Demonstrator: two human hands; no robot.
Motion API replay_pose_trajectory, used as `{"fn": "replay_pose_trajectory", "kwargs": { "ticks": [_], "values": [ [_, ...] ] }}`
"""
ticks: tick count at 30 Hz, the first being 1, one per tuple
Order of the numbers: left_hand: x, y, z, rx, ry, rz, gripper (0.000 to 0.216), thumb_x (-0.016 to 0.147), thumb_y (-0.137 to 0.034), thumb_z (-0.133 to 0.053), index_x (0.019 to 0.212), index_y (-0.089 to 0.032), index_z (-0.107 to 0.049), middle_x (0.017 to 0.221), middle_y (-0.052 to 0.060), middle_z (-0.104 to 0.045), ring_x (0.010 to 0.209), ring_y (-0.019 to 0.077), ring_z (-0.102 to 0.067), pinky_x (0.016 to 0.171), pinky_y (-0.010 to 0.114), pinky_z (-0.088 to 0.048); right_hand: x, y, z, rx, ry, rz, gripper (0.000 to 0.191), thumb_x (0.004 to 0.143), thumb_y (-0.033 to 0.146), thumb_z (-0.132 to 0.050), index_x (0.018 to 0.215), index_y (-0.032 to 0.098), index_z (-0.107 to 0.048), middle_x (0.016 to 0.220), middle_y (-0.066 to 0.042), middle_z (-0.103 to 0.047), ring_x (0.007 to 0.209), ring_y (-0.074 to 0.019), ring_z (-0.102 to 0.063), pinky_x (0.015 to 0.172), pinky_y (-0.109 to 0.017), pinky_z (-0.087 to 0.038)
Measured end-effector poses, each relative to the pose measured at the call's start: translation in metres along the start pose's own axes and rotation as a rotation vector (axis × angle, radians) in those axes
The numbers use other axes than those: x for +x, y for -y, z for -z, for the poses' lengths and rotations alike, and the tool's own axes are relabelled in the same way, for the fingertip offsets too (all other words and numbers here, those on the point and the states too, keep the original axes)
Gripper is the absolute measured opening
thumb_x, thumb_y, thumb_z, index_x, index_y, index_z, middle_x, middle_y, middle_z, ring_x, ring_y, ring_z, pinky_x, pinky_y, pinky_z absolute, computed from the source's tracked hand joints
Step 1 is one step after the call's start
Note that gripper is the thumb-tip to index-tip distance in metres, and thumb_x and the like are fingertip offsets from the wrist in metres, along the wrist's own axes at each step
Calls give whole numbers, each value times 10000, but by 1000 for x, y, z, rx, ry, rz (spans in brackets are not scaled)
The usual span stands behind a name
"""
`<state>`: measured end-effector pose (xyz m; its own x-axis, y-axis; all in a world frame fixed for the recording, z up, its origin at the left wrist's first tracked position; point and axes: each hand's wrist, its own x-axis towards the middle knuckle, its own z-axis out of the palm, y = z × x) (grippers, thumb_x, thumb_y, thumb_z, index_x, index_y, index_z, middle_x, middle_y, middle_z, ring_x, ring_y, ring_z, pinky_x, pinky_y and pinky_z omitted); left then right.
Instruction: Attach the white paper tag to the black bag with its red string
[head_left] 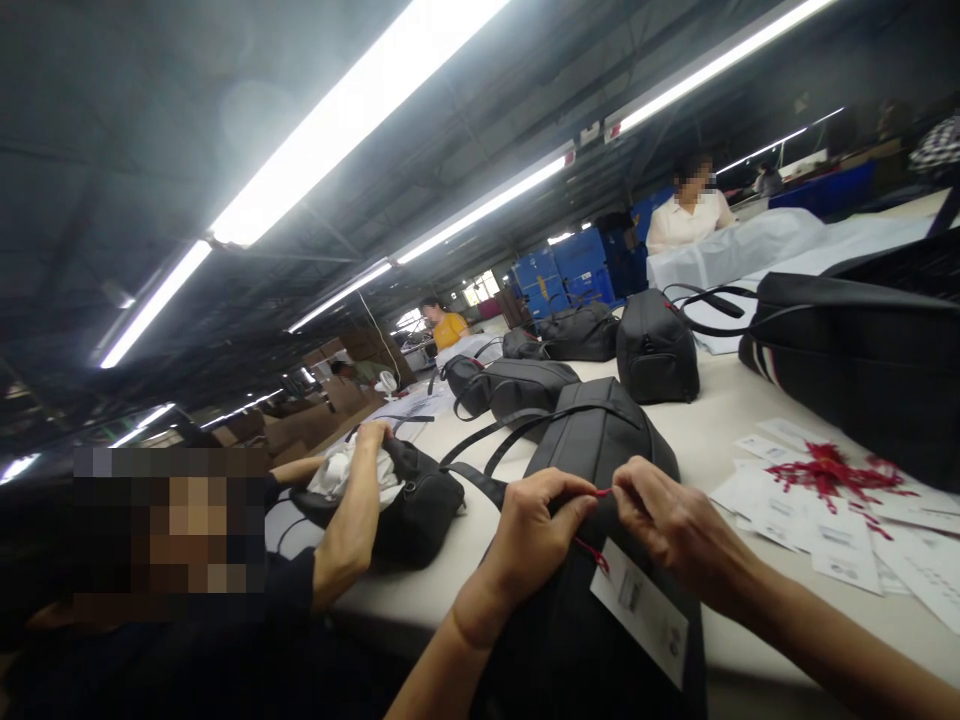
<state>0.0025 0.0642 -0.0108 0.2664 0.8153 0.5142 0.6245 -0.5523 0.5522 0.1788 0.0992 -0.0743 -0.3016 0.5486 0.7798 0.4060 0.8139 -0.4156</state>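
A black bag (592, 440) lies on the white table (720, 420) right in front of me. My left hand (536, 530) and my right hand (667, 520) meet over it, each pinching an end of a thin red string (602, 492). A white paper tag (641, 610) hangs from that string against the bag's front. Both hands rest against the bag's top.
White tags and a heap of red strings (832, 472) lie at the right. More black bags (656, 345) stand along the table, a large one (862, 350) at far right. A person at my left stuffs white paper into a bag (412, 495). Other workers sit farther back.
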Motion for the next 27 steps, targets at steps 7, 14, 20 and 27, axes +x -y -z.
{"fn": "replay_pose_trajectory", "kwargs": {
  "ticks": [7, 14, 20, 27],
  "values": [
    [4, -4, -3, -66, 2, 109, 116, 822, -168, -686, 894, -215, -763, 897, 6, -762, 856, 155, -689, 801, 234, -510, 4, -9, 4, 119, -32, -133, 196, 1000, 305, -418, 877, 197, -525, 742, -10, -555, 618, -137, -547, 585, -273, -431],
    [2, 6, 2, -167, 18, 192, 132, 842, -235, -662, 914, -185, -761, 871, 41, -756, 799, 173, -687, 765, 263, -533, 1, -15, 3, 683, -37, -467, 327, 934, 455, -548, 1053, 158, -618, 904, -64, -667, 693, -155, -654, 599, -273, -560],
    [3, 7, 0, -296, 2, 190, 143, 832, -225, -664, 963, -172, -682, 903, 46, -735, 850, 173, -678, 785, 271, -526, 11, 4, 8, 852, 195, -364, 447, 889, 357, -642, 1300, 191, -581, 1152, -92, -687, 1037, -231, -667, 913, -376, -559],
    [1, 12, -4, -438, -20, 256, 198, 809, -218, -676, 908, -176, -510, 754, -17, -616, 714, 114, -603, 671, 220, -469, 15, 5, -3, 469, 125, -25, 228, 966, 286, -554, 1113, 210, -711, 943, -52, -678, 831, -158, -655, 715, -242, -534]
  ]
}}
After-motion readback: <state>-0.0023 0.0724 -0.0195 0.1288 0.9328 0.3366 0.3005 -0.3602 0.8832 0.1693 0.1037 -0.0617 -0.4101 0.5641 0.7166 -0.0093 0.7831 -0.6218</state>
